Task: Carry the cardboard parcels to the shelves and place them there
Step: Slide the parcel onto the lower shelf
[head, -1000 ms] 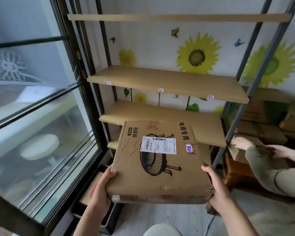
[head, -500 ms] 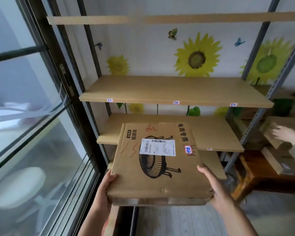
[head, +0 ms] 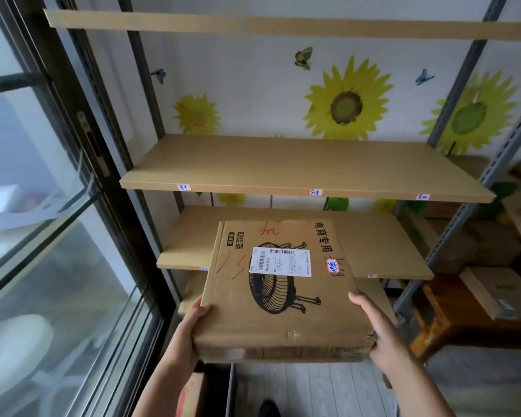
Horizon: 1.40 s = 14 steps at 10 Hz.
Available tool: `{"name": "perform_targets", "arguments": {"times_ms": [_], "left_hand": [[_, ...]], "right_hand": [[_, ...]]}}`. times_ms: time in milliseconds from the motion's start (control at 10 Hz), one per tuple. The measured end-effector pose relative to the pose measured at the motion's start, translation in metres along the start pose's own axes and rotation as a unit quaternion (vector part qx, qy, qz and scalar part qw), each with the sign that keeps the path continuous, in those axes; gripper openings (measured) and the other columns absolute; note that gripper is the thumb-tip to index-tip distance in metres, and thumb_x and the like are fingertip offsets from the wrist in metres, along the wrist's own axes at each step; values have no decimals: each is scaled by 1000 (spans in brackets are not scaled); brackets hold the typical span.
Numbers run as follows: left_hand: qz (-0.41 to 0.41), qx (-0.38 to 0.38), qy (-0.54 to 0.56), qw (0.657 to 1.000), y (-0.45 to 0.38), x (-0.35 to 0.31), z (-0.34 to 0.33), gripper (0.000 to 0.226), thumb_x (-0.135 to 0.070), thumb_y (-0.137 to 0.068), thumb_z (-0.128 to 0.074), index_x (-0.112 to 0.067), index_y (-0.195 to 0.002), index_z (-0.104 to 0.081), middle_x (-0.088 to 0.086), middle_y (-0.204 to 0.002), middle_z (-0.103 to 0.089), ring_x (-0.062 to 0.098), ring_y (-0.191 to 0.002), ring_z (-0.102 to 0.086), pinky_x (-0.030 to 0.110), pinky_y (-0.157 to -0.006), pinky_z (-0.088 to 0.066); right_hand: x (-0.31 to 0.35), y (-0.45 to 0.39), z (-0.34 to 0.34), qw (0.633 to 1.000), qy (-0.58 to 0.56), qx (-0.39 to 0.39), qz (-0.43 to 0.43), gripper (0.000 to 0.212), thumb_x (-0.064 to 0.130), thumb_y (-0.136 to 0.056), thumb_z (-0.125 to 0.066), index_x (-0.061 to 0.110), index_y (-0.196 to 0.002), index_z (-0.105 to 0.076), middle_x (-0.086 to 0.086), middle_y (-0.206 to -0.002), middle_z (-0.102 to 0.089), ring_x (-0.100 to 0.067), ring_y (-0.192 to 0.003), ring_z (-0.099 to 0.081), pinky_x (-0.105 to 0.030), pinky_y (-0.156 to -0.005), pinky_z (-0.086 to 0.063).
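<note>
2 hands carry 1 parcel. My left hand clasps its near-left corner, the fingers wrapped round the left side and hidden under the cardboard. My right hand grips the near-right corner, thumb lying along the top face and palm pressed to the right side. The parcel is flat and wide, held roughly level in the air, its near edge towards me and its far edge reaching over the front edge of the 2nd shelf; whether it touches that board I cannot tell.

On the parcel's top face there is a black drawing of a round heater, a white shipping label across the middle, red scribbles near the far-left corner, and a small sticker near the right edge.

Above the 2nd shelf is a bare shelf carrying 3 small tags along its front edge. A higher board crosses the top of the view. Grey metal posts hold the boards on the right.

Behind the rack the wall bears sunflower and butterfly stickers. A dark-framed window fills the left side. To the right, beyond the posts, other boxes sit on a wooden stand, blurred. Grey floor planks show below the parcel.
</note>
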<state>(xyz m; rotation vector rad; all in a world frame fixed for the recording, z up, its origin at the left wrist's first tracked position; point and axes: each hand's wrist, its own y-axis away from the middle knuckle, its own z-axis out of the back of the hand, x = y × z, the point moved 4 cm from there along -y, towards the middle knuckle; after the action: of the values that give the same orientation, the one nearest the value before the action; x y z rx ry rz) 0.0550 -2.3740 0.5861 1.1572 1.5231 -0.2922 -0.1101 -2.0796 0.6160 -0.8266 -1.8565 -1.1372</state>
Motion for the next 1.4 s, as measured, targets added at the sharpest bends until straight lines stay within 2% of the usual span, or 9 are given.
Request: {"name": "perform_targets", "arguments": {"times_ms": [200,300,500,600,800,900,1100,1200,1400], "left_hand": [[6,30,-38,999,-54,-10,9,71,-45,-69,-75,-22,-134,-60,17,-124,-67,28,-100,-67,35,-75,-58],[-15,24,-47,999,-85,-19,6,77,-46,-60,-76,-21,-132,-61,15,-111,-75,27,-93,-70,37,-79,-57],[-53,-54,-3,997,-138,-29,-4,45,-27,-81,-66,-29,-126,-64,14,-106,-78,25,-82,-75,33,-68,-62],[-26,-98,5,995,-141,-33,4,35,-20,-89,-55,-19,-123,-64,10,-89,-81,20,-69,-76,27,-60,-60],[17,-128,-21,991,-121,-45,35,71,-34,-50,-81,-6,-114,-68,16,-83,-79,24,-61,-74,25,-53,-59],[38,-139,-36,989,-111,-55,51,95,-40,-34,-91,-4,-119,-67,19,-87,-79,27,-64,-74,28,-57,-61],[-32,-205,-55,977,-99,-70,83,65,-53,-72,-75,-30,-132,-66,11,-130,-71,32,-112,-69,47,-103,-51],[-102,-372,-32,922,-91,-59,104,51,-54,-94,-56,-34,-140,-53,4,-152,-53,31,-137,-49,52,-110,-39],[-32,-339,129,931,-88,-2,75,118,-91,-54,-61,-47,-156,-21,9,-169,-20,44,-146,-35,64,-108,-38]], "right_hand": [[-10,-84,-10,999,6,22,-41,24,28,-95,-59,16,-116,-61,-18,-115,-66,-33,-93,-64,-47,-85,-50],[-7,-129,-14,997,23,34,-69,26,26,-91,-62,17,-116,-67,-15,-111,-73,-31,-97,-67,-42,-84,-51],[22,-243,-36,984,116,127,-56,65,52,-71,-75,21,-127,-64,-12,-119,-73,-31,-106,-70,-43,-92,-51],[48,-298,-46,979,134,138,-67,60,56,-79,-68,31,-133,-58,-7,-122,-71,-26,-99,-68,-39,-83,-50],[65,-336,-91,954,168,187,-160,69,61,-59,-76,16,-111,-66,-9,-71,-64,-26,-58,-58,-29,-52,-49],[37,-338,-101,946,157,194,-209,71,59,-65,-75,12,-116,-66,-19,-93,-67,-33,-81,-64,-40,-73,-51],[5,-328,-113,945,169,165,-227,87,66,-67,-72,2,-124,-63,-33,-123,-64,-45,-118,-61,-52,-97,-48],[1,-324,-121,955,137,143,-222,75,62,-79,-64,2,-124,-61,-33,-122,-64,-44,-118,-61,-47,-86,-53],[-11,-301,-139,981,30,89,-172,79,64,-69,-69,21,-134,-54,-22,-124,-65,-40,-107,-65,-53,-82,-57]]}}
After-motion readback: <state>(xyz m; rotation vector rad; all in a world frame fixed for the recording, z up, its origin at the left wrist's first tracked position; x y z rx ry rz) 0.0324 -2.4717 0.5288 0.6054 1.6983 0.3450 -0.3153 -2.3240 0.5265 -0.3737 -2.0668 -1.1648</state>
